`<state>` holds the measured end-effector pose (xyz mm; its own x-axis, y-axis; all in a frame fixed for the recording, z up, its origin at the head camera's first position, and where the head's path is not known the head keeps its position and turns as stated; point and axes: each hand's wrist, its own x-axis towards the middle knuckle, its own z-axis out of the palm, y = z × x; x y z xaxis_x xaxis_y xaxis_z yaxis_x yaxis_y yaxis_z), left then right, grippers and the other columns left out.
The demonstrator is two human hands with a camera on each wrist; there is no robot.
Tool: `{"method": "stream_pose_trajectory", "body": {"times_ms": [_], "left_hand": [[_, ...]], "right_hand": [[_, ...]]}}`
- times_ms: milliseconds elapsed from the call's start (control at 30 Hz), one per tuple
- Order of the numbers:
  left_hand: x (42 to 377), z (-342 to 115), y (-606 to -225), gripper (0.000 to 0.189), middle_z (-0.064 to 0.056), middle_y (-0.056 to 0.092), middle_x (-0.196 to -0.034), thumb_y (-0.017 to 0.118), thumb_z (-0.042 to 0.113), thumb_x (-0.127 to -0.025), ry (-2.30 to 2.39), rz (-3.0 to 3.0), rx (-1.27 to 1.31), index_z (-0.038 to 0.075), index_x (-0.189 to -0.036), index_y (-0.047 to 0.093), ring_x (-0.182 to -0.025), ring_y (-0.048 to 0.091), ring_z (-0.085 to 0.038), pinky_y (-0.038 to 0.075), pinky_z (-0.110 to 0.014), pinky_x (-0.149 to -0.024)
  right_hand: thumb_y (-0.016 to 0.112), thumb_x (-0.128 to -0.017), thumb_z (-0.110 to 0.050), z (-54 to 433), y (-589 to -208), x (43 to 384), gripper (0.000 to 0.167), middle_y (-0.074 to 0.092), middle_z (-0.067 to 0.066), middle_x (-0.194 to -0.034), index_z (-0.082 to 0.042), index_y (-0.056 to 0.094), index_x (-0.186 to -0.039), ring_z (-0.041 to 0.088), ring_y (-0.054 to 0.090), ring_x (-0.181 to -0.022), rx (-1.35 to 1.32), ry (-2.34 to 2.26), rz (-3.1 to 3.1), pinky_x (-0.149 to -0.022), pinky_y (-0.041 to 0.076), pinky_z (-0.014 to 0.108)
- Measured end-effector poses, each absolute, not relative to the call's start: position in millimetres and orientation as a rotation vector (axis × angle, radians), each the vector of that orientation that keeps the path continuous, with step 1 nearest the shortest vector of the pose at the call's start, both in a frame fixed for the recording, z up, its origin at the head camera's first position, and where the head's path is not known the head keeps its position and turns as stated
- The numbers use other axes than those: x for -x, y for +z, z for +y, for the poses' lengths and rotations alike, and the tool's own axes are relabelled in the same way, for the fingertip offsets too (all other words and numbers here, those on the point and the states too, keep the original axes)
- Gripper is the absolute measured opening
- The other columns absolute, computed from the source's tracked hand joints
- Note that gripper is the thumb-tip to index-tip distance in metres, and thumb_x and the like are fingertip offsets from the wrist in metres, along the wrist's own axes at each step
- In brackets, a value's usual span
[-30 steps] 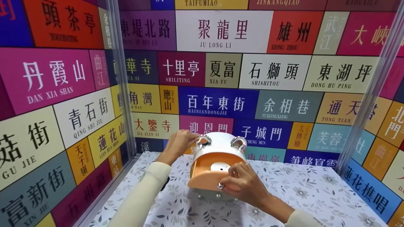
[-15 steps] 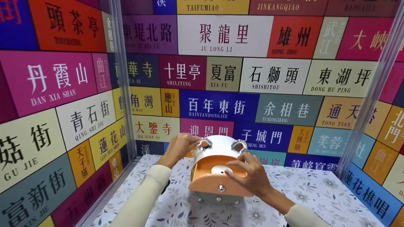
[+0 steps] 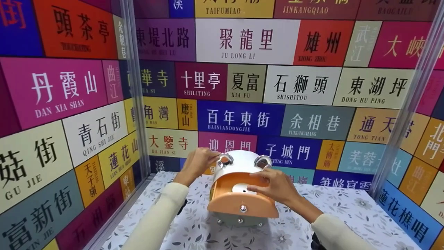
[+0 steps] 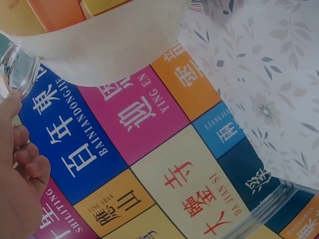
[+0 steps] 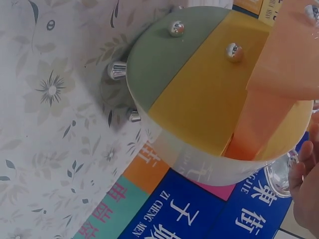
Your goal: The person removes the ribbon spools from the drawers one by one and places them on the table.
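Observation:
On the table stands a small rounded drawer box (image 3: 239,159) with a white shell and two silver ring-shaped ears. My left hand (image 3: 198,165) pinches its left silver ear (image 4: 34,70); the remaining fingers curl in the left wrist view. An orange drawer (image 3: 236,205) with a silver knob (image 3: 243,208) is pulled out at the top. Inside it lies a white round thing (image 3: 238,188) with a dark dot. My right hand (image 3: 283,187) hovers over the drawer's right side, thumb and fingers spread apart with nothing visible between them. Its fingers are partly cut off in the right wrist view.
Below the orange drawer are a yellow front (image 5: 199,99) and a green front (image 5: 169,59) with silver knobs. Silver feet (image 5: 117,70) lift the box off the leaf-patterned tablecloth (image 3: 312,215). Panels with colourful signs (image 3: 239,116) stand behind and at both sides.
My right hand has left the drawer knob and moved up over the open drawer. The left hand stays at the left ear. The view has tilted up slightly.

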<state>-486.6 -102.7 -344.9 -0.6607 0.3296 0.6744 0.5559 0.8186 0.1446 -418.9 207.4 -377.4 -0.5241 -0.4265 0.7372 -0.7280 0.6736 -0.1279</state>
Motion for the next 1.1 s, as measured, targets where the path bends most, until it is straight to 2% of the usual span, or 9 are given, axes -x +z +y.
{"method": "stream_pose_trajectory", "body": {"times_ms": [133, 300, 433, 533, 567, 733, 867, 1000, 1100], "left_hand": [[486.7, -101.6, -344.1, 0.02, 0.004, 0.074, -0.09, 0.073, 0.035, -0.099, -0.462, -2.355, 0.641, 0.03, -0.117, 0.081, -0.08, 0.07, -0.013, 0.058, -0.03, -0.068], [486.6, -101.4, -344.3, 0.022, 0.003, 0.075, -0.093, 0.074, 0.033, -0.099, -0.488, -2.372, 0.638, 0.03, -0.119, 0.08, -0.081, 0.069, -0.013, 0.058, -0.028, -0.069], [486.3, -101.5, -344.3, 0.022, 0.003, 0.075, -0.093, 0.073, 0.034, -0.099, -0.494, -2.371, 0.636, 0.029, -0.12, 0.079, -0.08, 0.069, -0.013, 0.057, -0.028, -0.068], [486.5, -102.0, -344.7, 0.023, 0.003, 0.074, -0.091, 0.073, 0.036, -0.099, -0.5, -2.371, 0.631, 0.03, -0.12, 0.079, -0.077, 0.068, -0.011, 0.056, -0.026, -0.067], [486.4, -102.2, -344.6, 0.023, 0.004, 0.074, -0.091, 0.072, 0.036, -0.099, -0.502, -2.374, 0.626, 0.031, -0.121, 0.079, -0.077, 0.067, -0.011, 0.056, -0.025, -0.066], [486.2, -102.7, -345.4, 0.022, 0.004, 0.074, -0.09, 0.073, 0.035, -0.099, -0.506, -2.37, 0.623, 0.03, -0.119, 0.079, -0.076, 0.067, -0.011, 0.055, -0.025, -0.065], [487.2, -102.2, -346.3, 0.021, 0.003, 0.073, -0.086, 0.075, 0.033, -0.098, -0.495, -2.347, 0.628, 0.028, -0.118, 0.08, -0.075, 0.067, -0.013, 0.055, -0.028, -0.063], [487.8, -102.3, -347.6, 0.021, 0.002, 0.071, -0.083, 0.075, 0.032, -0.098, -0.495, -2.326, 0.638, 0.027, -0.118, 0.08, -0.072, 0.065, -0.014, 0.054, -0.03, -0.061], [487.1, -103.4, -348.3, 0.023, 0.002, 0.071, -0.083, 0.074, 0.034, -0.098, -0.494, -2.334, 0.634, 0.027, -0.119, 0.08, -0.072, 0.064, -0.013, 0.053, -0.028, -0.061]], "right_hand": [[0.086, -0.076, -0.062, 208.5, -376.5, 422.6, 0.053, 0.054, -0.015, -0.061, -0.024, 0.082, -0.114, 0.001, 0.044, -0.054, -0.845, 0.502, -2.341, -0.048, 0.036, 0.022], [0.088, -0.076, -0.05, 206.3, -375.7, 423.7, 0.052, 0.045, -0.011, -0.056, -0.018, 0.081, -0.116, 0.005, 0.037, -0.052, -0.792, 0.415, -2.548, -0.047, 0.03, 0.024], [0.087, -0.074, -0.042, 202.4, -374.6, 424.1, 0.051, 0.073, 0.004, -0.077, -0.015, 0.081, -0.117, 0.014, 0.054, -0.06, -0.761, 0.357, -2.618, -0.05, 0.041, 0.03], [0.084, -0.075, -0.036, 199.5, -373.5, 424.5, 0.046, 0.079, 0.008, -0.101, -0.015, 0.082, -0.115, 0.021, 0.066, -0.071, -0.772, 0.324, -2.628, -0.054, 0.049, 0.035], [0.082, -0.075, -0.033, 198.9, -373.4, 424.9, 0.043, 0.079, 0.007, -0.102, -0.016, 0.082, -0.115, 0.021, 0.065, -0.07, -0.784, 0.317, -2.631, -0.054, 0.048, 0.035], [0.077, -0.076, -0.026, 196.7, -372.9, 426.1, 0.033, 0.077, -0.003, -0.088, -0.023, 0.084, -0.108, 0.015, 0.054, -0.063, -0.882, 0.274, -2.626, -0.053, 0.045, 0.034], [0.08, -0.076, -0.029, 195.6, -372.0, 426.7, 0.025, 0.073, -0.01, -0.081, -0.027, 0.084, -0.101, 0.013, 0.055, -0.065, -0.936, 0.283, -2.596, -0.055, 0.047, 0.035], [0.082, -0.077, -0.033, 195.8, -370.2, 426.4, 0.019, 0.056, -0.014, -0.062, -0.025, 0.083, -0.093, 0.01, 0.048, -0.06, -0.951, 0.297, -2.585, -0.054, 0.045, 0.034], [0.083, -0.078, -0.039, 196.4, -368.0, 425.6, 0.02, 0.046, -0.017, -0.059, -0.025, 0.082, -0.092, 0.008, 0.045, -0.059, -0.953, 0.317, -2.583, -0.054, 0.043, 0.031]]}}
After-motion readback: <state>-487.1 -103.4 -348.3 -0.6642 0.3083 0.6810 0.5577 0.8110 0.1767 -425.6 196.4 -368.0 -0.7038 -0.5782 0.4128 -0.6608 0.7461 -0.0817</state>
